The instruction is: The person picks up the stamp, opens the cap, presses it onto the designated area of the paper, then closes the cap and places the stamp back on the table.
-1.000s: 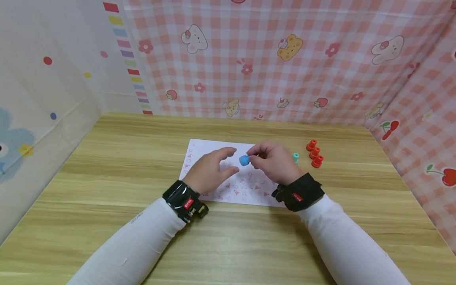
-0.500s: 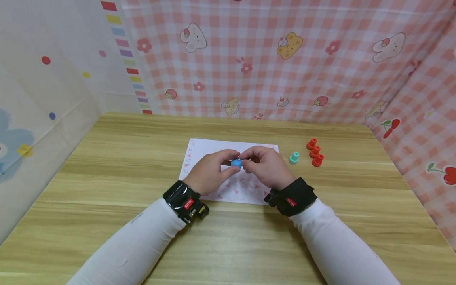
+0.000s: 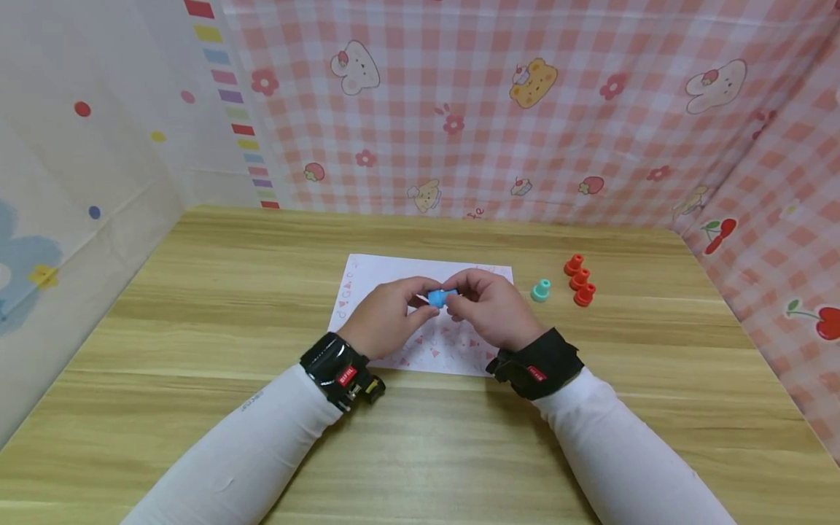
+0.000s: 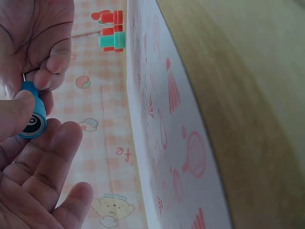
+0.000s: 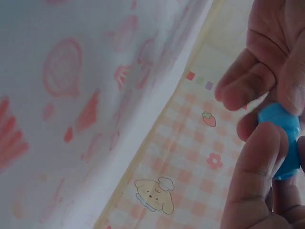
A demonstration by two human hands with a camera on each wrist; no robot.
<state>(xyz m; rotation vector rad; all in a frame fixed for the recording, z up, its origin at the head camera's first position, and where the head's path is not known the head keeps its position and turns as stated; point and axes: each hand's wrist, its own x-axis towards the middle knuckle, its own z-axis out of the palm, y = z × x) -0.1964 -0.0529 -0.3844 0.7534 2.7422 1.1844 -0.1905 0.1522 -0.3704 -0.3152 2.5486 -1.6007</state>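
Note:
A small blue stamp (image 3: 440, 297) is held sideways above a white paper sheet (image 3: 374, 267) printed with red marks. My left hand (image 3: 387, 313) pinches its wide end between thumb and fingers, while my right hand (image 3: 495, 310) grips the narrower end. Seen from the left wrist, the stamp (image 4: 40, 106) shows a round dark face with a pale pattern, partly covered by a thumb. In the right wrist view, fingers hide part of the blue stamp (image 5: 288, 125).
Right of the paper, a mint-green stamp (image 3: 541, 290) stands on the wooden table (image 3: 420, 452). Beyond it, three red stamps (image 3: 580, 278) stand in a row. A pink checked cloth (image 3: 407, 146) hangs behind the table.
My right hand has brought the blue stamp leftward to my left hand, whose fingers have closed on it. More of the stamp's blue body now shows between the hands.

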